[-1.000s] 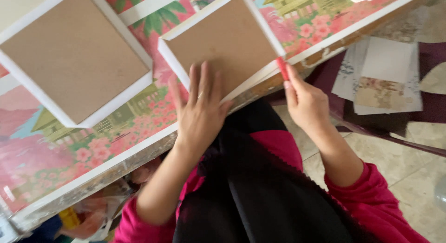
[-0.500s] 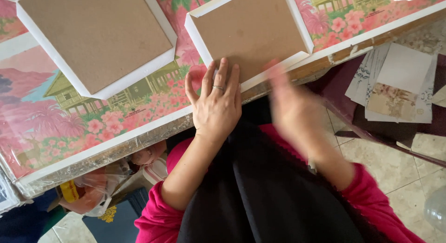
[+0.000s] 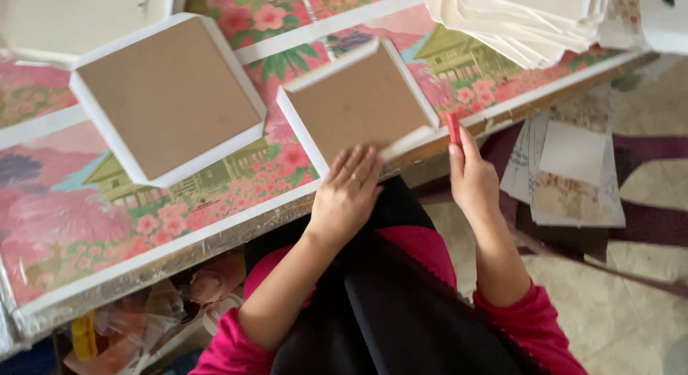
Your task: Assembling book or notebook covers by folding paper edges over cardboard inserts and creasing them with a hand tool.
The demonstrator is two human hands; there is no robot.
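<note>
My left hand (image 3: 349, 192) lies flat, fingers together, on the near corner of a small brown board with a white paper border (image 3: 356, 102). It rests on a table with a flowery pink printed cover (image 3: 64, 217). My right hand (image 3: 471, 176) is closed around a thin red tool (image 3: 454, 128), whose tip sits at the board's right edge by the table's rim. A larger brown board with a white border (image 3: 168, 97) lies to the left, untouched.
A stack of cream sheets (image 3: 523, 20) sits at the table's far right. Patterned papers (image 3: 570, 171) lie on a dark surface lower right. Bags and clutter (image 3: 143, 325) are under the table. I wear a pink top and dark cloth over my lap.
My right hand swung down away from the board half a second ago, and is now back at its right edge with the red tool. My left hand stayed pressed on the board.
</note>
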